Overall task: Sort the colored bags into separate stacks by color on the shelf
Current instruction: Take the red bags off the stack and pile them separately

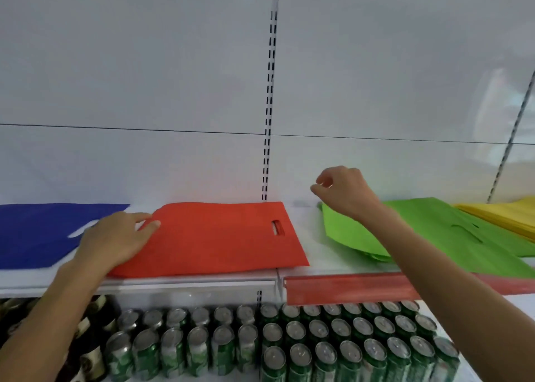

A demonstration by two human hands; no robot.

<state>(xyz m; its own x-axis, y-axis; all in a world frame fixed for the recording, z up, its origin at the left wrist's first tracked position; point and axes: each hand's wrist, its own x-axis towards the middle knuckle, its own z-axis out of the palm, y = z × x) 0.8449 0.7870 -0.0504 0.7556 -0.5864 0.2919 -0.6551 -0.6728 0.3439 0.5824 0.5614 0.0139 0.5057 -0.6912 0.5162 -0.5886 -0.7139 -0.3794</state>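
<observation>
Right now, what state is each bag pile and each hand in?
left hand: resting flat on red bag
right hand: raised over green bags, fingers loosely curled, empty
red bag: lying flat
green bags: stacked, slightly askew, untouched
blue bag: flat, far left
yellow bags: stacked, far right

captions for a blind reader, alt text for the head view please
A person's left hand rests flat on a red fabric bag on a white shelf; the right hand, loosely curled, hovers above a green fabric bag. A blue bag lies left, yellow bags right, green cans below.
</observation>
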